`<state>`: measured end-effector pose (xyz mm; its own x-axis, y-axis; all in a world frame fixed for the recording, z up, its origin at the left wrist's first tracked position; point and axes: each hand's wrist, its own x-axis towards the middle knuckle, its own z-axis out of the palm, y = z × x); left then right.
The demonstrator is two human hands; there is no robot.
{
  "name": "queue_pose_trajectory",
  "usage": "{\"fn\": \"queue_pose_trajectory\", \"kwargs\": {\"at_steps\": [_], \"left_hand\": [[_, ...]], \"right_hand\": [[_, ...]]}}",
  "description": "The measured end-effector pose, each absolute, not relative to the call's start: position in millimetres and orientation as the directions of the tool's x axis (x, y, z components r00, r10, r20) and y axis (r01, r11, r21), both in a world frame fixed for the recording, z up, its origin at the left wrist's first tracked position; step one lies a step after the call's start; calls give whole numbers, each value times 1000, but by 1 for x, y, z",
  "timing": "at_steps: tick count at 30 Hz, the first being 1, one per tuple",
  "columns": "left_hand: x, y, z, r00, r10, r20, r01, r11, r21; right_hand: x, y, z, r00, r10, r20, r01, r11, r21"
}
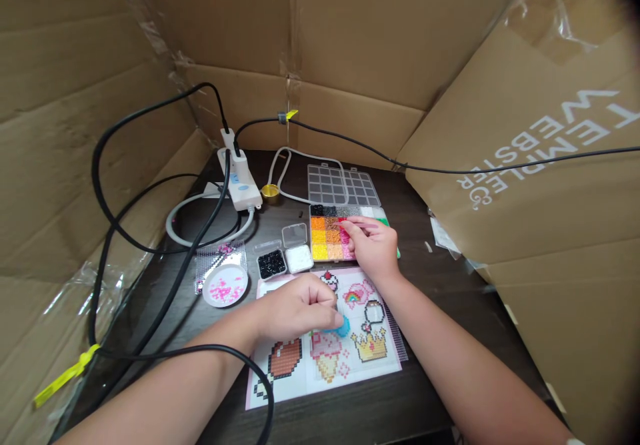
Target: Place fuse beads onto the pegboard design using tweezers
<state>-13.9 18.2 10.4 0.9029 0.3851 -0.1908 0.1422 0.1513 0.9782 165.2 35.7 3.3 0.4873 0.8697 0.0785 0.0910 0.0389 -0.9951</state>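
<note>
My left hand (295, 308) is closed in a pinch on a small blue tool (341, 327) over a pattern sheet (325, 351) printed with pixel pictures of a crown, an ice cream and a drumstick. My right hand (373, 245) reaches into an open bead organiser (327, 235) with several colour compartments; its fingers are pinched over the red and pink beads, on something I cannot make out. The organiser's clear lid (343, 185) lies open behind it.
A white dish of pink beads (225, 286) sits left of two small boxes, one with black beads (271, 263), one with white (299, 257). A white power strip (239, 178) and black cables (165, 278) cover the left of the dark table (435, 285). Cardboard walls (550, 185) enclose everything.
</note>
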Motion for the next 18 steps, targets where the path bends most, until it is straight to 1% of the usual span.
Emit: {"fn": "queue_pose_trajectory", "kwargs": {"at_steps": [14,18], "left_hand": [[-12,18,13,901,380,-208,155,165,974],[-13,18,12,901,384,-201,150,160,976]], "right_hand": [[166,37,2,461,884,75,116,24,-993],[166,37,2,459,885,71,95,30,-995]]}}
